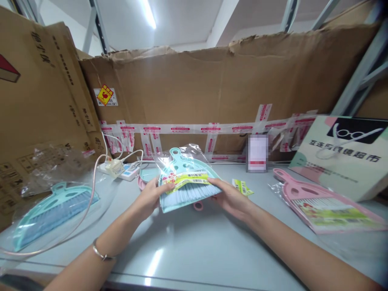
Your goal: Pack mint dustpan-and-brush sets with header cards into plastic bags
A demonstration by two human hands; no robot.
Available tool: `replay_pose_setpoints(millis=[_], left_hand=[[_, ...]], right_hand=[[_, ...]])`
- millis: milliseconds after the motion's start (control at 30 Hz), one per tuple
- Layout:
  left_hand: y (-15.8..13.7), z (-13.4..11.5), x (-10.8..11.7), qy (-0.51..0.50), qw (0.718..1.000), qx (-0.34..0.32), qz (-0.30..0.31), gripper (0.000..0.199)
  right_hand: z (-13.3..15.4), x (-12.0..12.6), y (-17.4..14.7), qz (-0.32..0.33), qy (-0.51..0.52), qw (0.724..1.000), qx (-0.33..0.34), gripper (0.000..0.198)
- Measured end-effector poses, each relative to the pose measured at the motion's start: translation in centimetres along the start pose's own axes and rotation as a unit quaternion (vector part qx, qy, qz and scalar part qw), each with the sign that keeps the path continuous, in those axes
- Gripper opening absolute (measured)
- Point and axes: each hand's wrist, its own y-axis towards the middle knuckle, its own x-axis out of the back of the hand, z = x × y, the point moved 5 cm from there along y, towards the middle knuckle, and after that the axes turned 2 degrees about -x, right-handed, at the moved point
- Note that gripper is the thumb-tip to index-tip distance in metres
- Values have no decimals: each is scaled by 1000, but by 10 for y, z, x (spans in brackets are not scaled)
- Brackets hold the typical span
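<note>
Between both hands, raised over the table, is a light blue dustpan and brush set in a clear plastic bag, with a yellow-green printed label across it. My left hand grips its left edge, thumb on top. On the opposite edge my right hand is closed, its fingers mostly hidden underneath. Behind the set, another light blue dustpan and a bit of pink plastic partly show. A pink ring-shaped handle end peeks out below it. A loose printed label lies just beyond my right hand.
Left, a bagged blue dustpan set lies under a cable running to a power strip. Right, a pink dustpan set rests before a printed box. A large taped carton walls off the back; a blurred-out upright phone-shaped object stands there.
</note>
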Motion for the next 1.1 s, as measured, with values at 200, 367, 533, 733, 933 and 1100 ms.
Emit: replay_pose_setpoints(millis=[200,367,533,733,933,1100], left_hand=[[3,6,6,4,998,55,-42,28],[0,4,8,1,995,87,-39,26],[-4,-7,1,-11,998,18,54,36],[-6,-14,-6,51,989,-61,127,59],[10,7,4,17,998,-43,45,40],[12,10,6,65,996,-63,-11,29]], right_hand=[[-6,1,-1,-26,30,999,-24,12],[2,-11,-9,107,9,994,-19,27],[2,-4,-5,16,40,999,2,22],[-4,3,0,-80,66,995,12,14],[-10,5,1,-133,34,991,7,16],[-12,4,1,-147,41,988,33,27]])
